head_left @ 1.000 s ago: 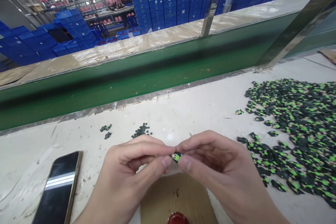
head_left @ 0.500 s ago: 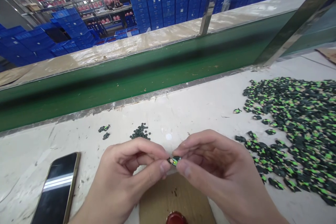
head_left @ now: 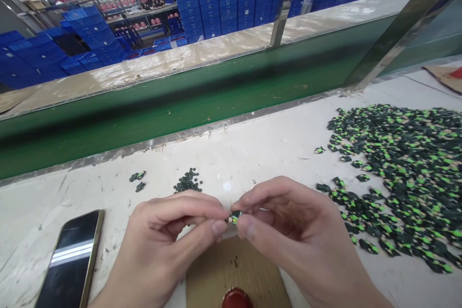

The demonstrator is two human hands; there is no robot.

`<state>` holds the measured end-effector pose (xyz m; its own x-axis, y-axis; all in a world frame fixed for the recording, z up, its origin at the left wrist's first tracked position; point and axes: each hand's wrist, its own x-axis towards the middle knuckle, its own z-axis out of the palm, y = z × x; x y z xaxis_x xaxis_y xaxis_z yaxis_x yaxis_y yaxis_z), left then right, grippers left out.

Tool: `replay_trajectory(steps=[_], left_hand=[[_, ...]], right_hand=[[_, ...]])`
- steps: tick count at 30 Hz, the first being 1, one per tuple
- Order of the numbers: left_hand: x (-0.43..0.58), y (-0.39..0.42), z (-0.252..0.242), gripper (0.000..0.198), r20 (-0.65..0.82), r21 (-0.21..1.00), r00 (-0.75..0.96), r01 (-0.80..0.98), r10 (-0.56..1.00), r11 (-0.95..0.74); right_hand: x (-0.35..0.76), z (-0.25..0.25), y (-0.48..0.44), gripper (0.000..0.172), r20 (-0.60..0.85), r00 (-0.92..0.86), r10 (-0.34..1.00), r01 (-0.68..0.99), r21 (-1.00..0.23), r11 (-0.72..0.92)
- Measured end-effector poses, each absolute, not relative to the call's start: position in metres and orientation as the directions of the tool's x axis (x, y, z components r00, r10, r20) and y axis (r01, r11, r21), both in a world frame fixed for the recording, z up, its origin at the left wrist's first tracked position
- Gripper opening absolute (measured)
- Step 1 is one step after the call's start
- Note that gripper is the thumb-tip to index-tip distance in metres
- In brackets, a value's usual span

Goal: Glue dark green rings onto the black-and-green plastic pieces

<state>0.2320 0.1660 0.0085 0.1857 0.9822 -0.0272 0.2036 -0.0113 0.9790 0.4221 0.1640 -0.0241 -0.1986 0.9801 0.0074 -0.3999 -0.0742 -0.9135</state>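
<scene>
My left hand [head_left: 169, 236] and my right hand [head_left: 288, 231] meet at the fingertips low in the middle of the head view. Together they pinch one small dark piece with a bright green patch [head_left: 234, 217], thumb and forefinger of each hand closed on it. The piece is held just above a brown cardboard sheet [head_left: 234, 274]. A large heap of the same dark and green pieces [head_left: 400, 173] covers the white table to the right of my right hand.
A phone [head_left: 68, 262] lies face up at the lower left. A small heap of dark round bits [head_left: 186, 182] and three loose pieces [head_left: 137, 180] lie beyond my hands. A red cap [head_left: 236, 298] shows at the bottom edge. A green conveyor belt [head_left: 180, 101] runs behind the table.
My hands have stayed pinched on the small piece. The view has shifted slightly, so everything sits a little further left.
</scene>
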Motion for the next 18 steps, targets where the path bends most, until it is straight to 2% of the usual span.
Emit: replay_trajectory(steps=[13, 18], left_hand=[[0.2341, 0.1639, 0.0039, 0.02, -0.08, 0.995, 0.17, 0.071, 0.982, 0.068], [0.24, 0.1618, 0.0069, 0.017, -0.113, 0.991, 0.12, 0.078, 0.986, 0.104]], right_hand=[[0.4218, -0.0304, 0.1624, 0.01, 0.028, -0.2, 0.979, -0.414, -0.908, -0.059], [0.4234, -0.0289, 0.1613, 0.022, -0.005, -0.241, 0.971, -0.46, -0.88, -0.119]])
